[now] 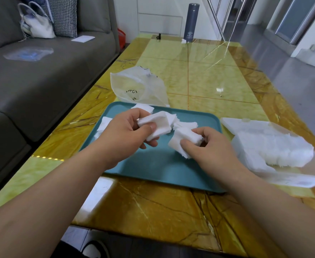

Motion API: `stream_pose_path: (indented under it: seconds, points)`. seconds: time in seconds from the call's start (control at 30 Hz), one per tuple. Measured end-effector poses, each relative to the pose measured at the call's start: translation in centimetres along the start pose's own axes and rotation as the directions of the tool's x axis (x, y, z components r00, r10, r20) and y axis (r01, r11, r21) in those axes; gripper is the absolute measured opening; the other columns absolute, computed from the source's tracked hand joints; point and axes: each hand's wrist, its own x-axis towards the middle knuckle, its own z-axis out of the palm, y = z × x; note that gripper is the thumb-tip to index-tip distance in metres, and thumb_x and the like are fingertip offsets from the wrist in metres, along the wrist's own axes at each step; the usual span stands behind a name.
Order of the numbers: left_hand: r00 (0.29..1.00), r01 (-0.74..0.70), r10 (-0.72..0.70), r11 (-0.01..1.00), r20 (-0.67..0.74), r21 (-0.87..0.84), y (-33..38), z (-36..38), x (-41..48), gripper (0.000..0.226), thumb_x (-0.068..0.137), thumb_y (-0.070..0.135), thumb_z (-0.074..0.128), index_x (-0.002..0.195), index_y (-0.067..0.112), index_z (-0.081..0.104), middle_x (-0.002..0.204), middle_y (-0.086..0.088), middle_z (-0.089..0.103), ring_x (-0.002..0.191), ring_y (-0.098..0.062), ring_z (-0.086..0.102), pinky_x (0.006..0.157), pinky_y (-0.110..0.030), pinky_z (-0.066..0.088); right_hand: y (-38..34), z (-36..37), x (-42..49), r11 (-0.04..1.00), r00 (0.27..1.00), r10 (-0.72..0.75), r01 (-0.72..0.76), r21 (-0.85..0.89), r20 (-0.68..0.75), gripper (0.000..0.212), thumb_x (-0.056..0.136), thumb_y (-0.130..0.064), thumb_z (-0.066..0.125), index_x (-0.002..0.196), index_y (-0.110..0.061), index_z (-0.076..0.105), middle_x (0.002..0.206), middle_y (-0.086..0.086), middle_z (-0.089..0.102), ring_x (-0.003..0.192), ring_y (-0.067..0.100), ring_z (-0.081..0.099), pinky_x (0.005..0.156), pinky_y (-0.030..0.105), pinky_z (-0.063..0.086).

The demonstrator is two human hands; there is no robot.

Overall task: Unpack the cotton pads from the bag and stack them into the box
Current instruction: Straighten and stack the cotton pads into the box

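Over the tray (153, 164): left grip (123, 135) pinches one pad wad (156, 125), right grip (210, 146) a second wad (182, 140). Square edges, merge wads, then seat flat in box (272, 149), right of tray.

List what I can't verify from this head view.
- Pad count in the white cotton-pad bundles: the left hand and right hand cover their edges, head view.
- Contents of the crumpled translucent plastic bag: folds hide them; black print illegible.
- Right end of the clear plastic box: cut by the frame edge.
- Label on the grey metal flask: too small.
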Motion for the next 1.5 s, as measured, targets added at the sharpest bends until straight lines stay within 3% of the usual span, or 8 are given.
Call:
stream_pose_path:
  seconds: [0.27, 0.43, 0.73, 0.87, 1.0, 1.2, 1.37, 1.5]
  points:
    - [0.947, 0.007, -0.039, 0.995, 0.32, 0.101, 0.2, 0.7, -0.7, 0.016, 0.094, 0.014, 0.073, 0.108, 0.018, 0.066, 0.082, -0.005, 0.077, 0.069, -0.023, 0.072, 0.063, -0.028, 0.05, 0.2, -0.1, 0.3, 0.994, 0.99, -0.058, 0.046, 0.097, 0.129, 0.033, 0.083, -0.017, 0.082, 0.115, -0.025, 0.074, 0.098, -0.008, 0.08, 0.091, 0.009, 0.075, 0.089, 0.039, 0.062]
    - [0.959, -0.022, -0.033, 0.982, 0.282, 0.188, -0.6, 0.7, -0.1, 0.018, 0.089, 0.021, 0.08, 0.099, 0.024, 0.065, 0.084, -0.01, 0.078, 0.066, -0.023, 0.07, 0.074, -0.036, 0.052, -0.1, 0.0, -0.1, 0.988, 0.956, -0.115, 0.082, 0.131, 0.27, 0.038, 0.089, 0.001, 0.072, 0.12, -0.021, 0.074, 0.107, -0.006, 0.08, 0.104, 0.012, 0.074, 0.1, 0.037, 0.057]
    - [0.972, -0.056, 0.003, 0.974, 0.234, 0.219, -1.1, 0.9, 0.1, 0.021, 0.082, 0.022, 0.087, 0.092, 0.024, 0.068, 0.086, -0.007, 0.078, 0.067, -0.033, 0.069, 0.072, -0.049, 0.06, -0.7, -0.5, -0.3, 0.982, 0.936, -0.177, 0.146, 0.123, 0.304, 0.039, 0.092, 0.0, 0.067, 0.106, -0.036, 0.073, 0.105, -0.013, 0.08, 0.103, 0.008, 0.074, 0.097, 0.028, 0.058]
    - [0.99, -0.085, 0.05, 0.954, 0.129, 0.286, -1.1, 1.1, 0.1, 0.031, 0.073, 0.028, 0.092, 0.088, 0.022, 0.066, 0.077, 0.0, 0.074, 0.059, -0.01, 0.058, 0.063, -0.035, 0.052, -0.9, -0.8, -0.4, 0.981, 0.926, -0.182, 0.146, 0.131, 0.331, 0.042, 0.09, 0.001, 0.069, 0.108, -0.036, 0.072, 0.109, -0.011, 0.079, 0.105, 0.01, 0.073, 0.097, 0.029, 0.058]
    - [0.996, -0.089, 0.078, 0.931, 0.045, 0.353, -1.6, 1.3, 0.4, 0.043, 0.067, 0.039, 0.094, 0.091, 0.027, 0.059, 0.07, 0.006, 0.069, 0.055, -0.004, 0.055, 0.06, -0.029, 0.049, -0.4, -0.5, -0.5, 0.99, 0.916, -0.112, 0.069, 0.125, 0.384, 0.06, 0.074, -0.017, 0.093, 0.125, -0.033, 0.064, 0.115, -0.01, 0.074, 0.106, 0.004, 0.071, 0.093, 0.027, 0.059]
    - [0.989, -0.073, 0.012, 0.901, 0.144, 0.428, -1.3, 1.8, 0.0, 0.066, 0.071, 0.044, 0.09, 0.127, 0.039, 0.057, 0.073, 0.007, 0.07, 0.06, 0.001, 0.061, 0.059, -0.014, 0.043, 0.2, 0.4, -0.1, 0.985, 0.944, -0.165, 0.174, -0.008, 0.287, 0.045, 0.084, -0.004, 0.079, 0.117, -0.031, 0.066, 0.11, -0.007, 0.073, 0.096, 0.007, 0.071, 0.089, 0.023, 0.056]
    - [0.972, -0.052, -0.066, 0.877, 0.227, 0.478, -1.1, 2.2, -0.2, 0.039, 0.073, 0.046, 0.088, 0.104, 0.033, 0.068, 0.073, 0.004, 0.067, 0.055, -0.002, 0.054, 0.055, -0.02, 0.04, 0.2, 1.0, -0.5, 0.988, 0.943, -0.131, 0.15, -0.037, 0.305, 0.059, 0.082, 0.011, 0.06, 0.126, -0.028, 0.063, 0.115, -0.005, 0.07, 0.104, 0.009, 0.067, 0.084, 0.01, 0.051]
    - [0.973, 0.007, -0.112, 0.887, 0.201, 0.461, -1.1, 2.4, -0.2, 0.042, 0.071, 0.048, 0.088, 0.101, 0.03, 0.065, 0.065, 0.009, 0.063, 0.051, -0.001, 0.052, 0.047, -0.013, 0.035, 0.4, 2.3, -0.7, 0.997, 0.967, -0.075, 0.074, 0.013, 0.242, 0.071, 0.086, 0.004, 0.062, 0.148, -0.027, 0.05, 0.137, -0.005, 0.062, 0.124, 0.007, 0.059, 0.105, 0.012, 0.045]
